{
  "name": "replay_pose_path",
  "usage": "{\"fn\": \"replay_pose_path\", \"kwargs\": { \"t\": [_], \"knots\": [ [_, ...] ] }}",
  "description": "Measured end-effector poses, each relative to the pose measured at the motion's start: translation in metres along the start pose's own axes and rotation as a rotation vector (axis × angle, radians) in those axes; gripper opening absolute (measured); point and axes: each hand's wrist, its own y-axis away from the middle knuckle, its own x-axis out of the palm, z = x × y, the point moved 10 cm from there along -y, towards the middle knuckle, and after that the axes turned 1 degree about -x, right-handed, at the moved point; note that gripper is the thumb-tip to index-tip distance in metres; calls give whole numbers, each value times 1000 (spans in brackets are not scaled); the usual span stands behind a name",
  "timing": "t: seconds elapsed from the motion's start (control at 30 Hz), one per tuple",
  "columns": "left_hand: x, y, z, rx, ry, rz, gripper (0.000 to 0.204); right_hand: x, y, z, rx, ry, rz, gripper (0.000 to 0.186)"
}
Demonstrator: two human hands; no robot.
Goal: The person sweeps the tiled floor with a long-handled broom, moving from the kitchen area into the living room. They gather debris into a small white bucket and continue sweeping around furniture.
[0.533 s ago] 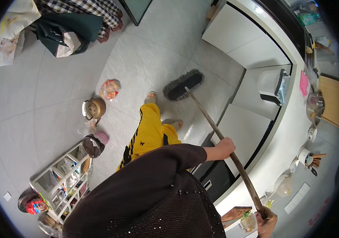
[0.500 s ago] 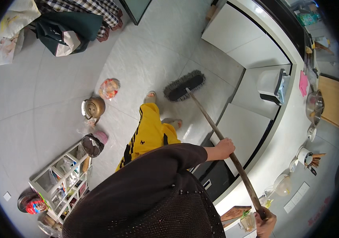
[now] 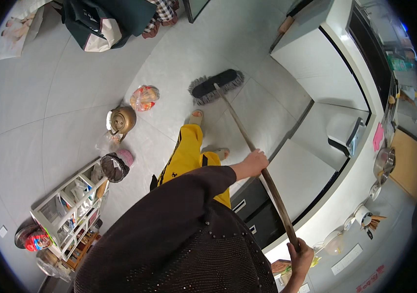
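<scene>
A dust mop point(image 3: 241, 128) with a long wooden handle slants across the middle, its grey fringed head point(image 3: 215, 86) flat on the tiled floor ahead of my feet. My left hand point(image 3: 253, 163) is wrapped around the handle partway down. Close to the handle's top end, my right hand point(image 3: 301, 257) grips it, with the thumb up along the wood. Below the mop head are my feet in light slippers point(image 3: 196, 117) and my yellow trousers point(image 3: 189, 146).
On the left floor stand a bagged bundle point(image 3: 145, 98), a brass kettle point(image 3: 123, 120), a lined bin point(image 3: 114, 168) and a white storage rack point(image 3: 74, 210). White cabinets point(image 3: 299, 168) and a counter point(image 3: 372, 129) line the right. A dark green bag point(image 3: 120, 14) is at upper left.
The mop head has moved a little forward and left, turning slightly. Both hands have shifted left with the handle, still gripping it. My view has shifted too.
</scene>
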Motion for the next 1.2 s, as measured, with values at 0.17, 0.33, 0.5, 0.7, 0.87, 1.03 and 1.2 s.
{"fn": "replay_pose_path", "kwargs": {
  "t": [0.17,0.33,0.5,0.7,0.87,1.03,1.2],
  "knots": [
    [-63,23,99,-121,80,-111,11,17,-55,77,-30,20,45,30],
    [-135,54,176,-157,-22,-93,13,21,-82,168,-188,67,7,34],
    [-183,50,188,-222,-80,-33,13,-39,-84,205,-208,154,-100,41],
    [-216,7,141,-58,-5,-47,6,-94,-56,206,-89,112,-205,35],
    [-229,-46,135,17,-37,47,9,-109,-57,206,6,44,-283,35],
    [-240,-127,126,139,-231,80,16,-116,-90,174,122,-115,-293,35],
    [-275,-225,138,139,-431,205,18,-98,-170,116,320,-316,42,36]
  ]
}}
